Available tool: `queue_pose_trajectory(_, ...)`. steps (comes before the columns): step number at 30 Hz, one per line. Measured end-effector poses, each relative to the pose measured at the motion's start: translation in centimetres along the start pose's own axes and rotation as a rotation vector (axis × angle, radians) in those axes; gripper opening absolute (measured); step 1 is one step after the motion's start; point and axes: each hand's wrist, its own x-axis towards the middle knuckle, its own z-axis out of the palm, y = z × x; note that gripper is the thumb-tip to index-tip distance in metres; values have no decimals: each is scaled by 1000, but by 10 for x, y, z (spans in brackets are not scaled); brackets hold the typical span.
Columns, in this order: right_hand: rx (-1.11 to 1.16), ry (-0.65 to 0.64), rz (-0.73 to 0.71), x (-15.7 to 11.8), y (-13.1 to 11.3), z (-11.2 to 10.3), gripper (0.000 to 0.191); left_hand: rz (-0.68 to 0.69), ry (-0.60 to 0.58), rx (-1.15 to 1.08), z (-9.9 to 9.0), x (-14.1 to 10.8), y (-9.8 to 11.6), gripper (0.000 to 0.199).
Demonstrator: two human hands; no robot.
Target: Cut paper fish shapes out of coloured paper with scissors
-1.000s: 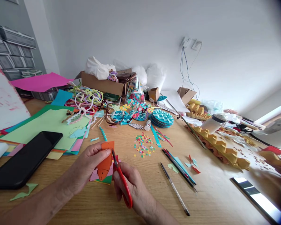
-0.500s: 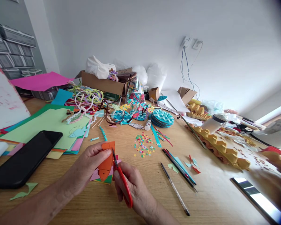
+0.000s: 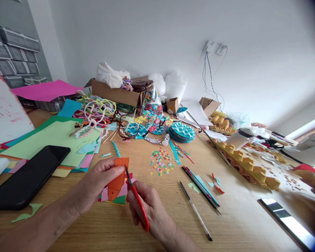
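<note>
My left hand (image 3: 102, 180) pinches a piece of orange paper (image 3: 117, 182) with a fish drawn on it, the fish's head pointing down toward me. In my right hand (image 3: 149, 206) is a pair of red-handled scissors (image 3: 139, 204), its dark blades at the right edge of the orange paper near the upper end. Under the orange piece, pink, green and red paper pieces (image 3: 120, 199) lie on the table. A twisted blue strand (image 3: 116, 149) lies just beyond my left hand.
A black phone (image 3: 28, 176) and stacked coloured sheets (image 3: 47, 140) lie at left. Pens (image 3: 196, 211), paper scraps (image 3: 217, 183) and confetti (image 3: 161, 161) are right of my hands. Yellow egg cartons (image 3: 246, 168) and another phone (image 3: 288, 224) lie farther right. Blue scalloped discs (image 3: 182, 132) stand behind.
The fish's head end of the orange paper has swung slightly left, uncovering more of the pink paper below. Both hands stay nearly in place, with the scissors still at the paper's edge.
</note>
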Motion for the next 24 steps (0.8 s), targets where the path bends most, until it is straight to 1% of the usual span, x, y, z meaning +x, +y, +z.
queue_pose_trajectory(4,-11,-5,0,0,0,-1,43,-22,10,27,-2,1,2,22)
queue_pose_trajectory(6,-20,-12,2,0,1,-2,41,-25,-10,50,-5,1,4,22)
queue_pose_trajectory(11,-63,-32,-22,0,1,-4,39,-13,-146,134,-17,4,9,20)
queue_pose_trajectory(15,-98,-54,-46,-1,6,-5,38,-72,-251,180,-27,8,11,19)
queue_pose_trajectory(17,-106,-63,-52,-1,8,-5,37,-87,-277,196,-30,10,11,20)
queue_pose_trajectory(20,-113,-65,-44,0,9,-5,36,-81,-272,213,-32,12,12,19)
queue_pose_trajectory(24,-110,-58,-45,1,10,-5,37,-65,-236,206,-30,11,13,20)
